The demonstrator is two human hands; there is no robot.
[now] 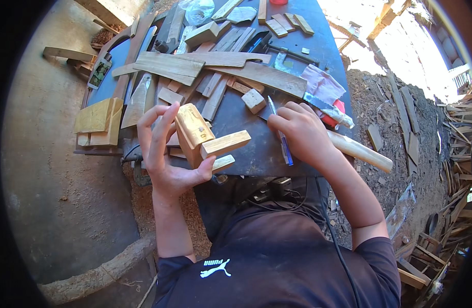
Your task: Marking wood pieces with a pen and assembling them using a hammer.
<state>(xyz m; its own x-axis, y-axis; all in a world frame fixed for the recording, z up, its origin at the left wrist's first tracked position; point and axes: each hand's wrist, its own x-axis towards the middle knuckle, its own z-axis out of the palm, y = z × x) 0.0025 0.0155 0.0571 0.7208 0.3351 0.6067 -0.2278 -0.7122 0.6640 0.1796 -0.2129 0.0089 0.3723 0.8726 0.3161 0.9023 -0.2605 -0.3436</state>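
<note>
Apparently light and stiff, judging by its slim build beside the fingers: a yellow-brown wooden piece (194, 126) with a rounded, glossy top and two pale, square-edged wooden bars (225, 144) projecting to the right. Held up over the near edge of the dark blue-grey desk (323, 31), clamped in the left-hand grip (166, 167), with fingers at the far left edge and thumb near the lower bar. Probably a little slippery along the smooth top, surer on the flat sides; hardly fragile, though perhaps weakest around the bars. Best taken by the thick body, across the flat faces, rather than by the bars, to avoid twisting them loose. Farther right, a right-hand grip (300, 128) curled over a slim blue-and-clear plastic pen (286, 149), likely light, smooth and quick to roll; impossible to tell, with the thumb hidden, whether pinching it or merely covering it. As for writing, note white lettering (216, 263) beside a white emblem (218, 271) on the dark short-sleeved shirt (297, 272), appearing upside down. Note also small dark marks on the glossy top, too small to sort into writing or grain. Nothing readable on the pen.
</note>
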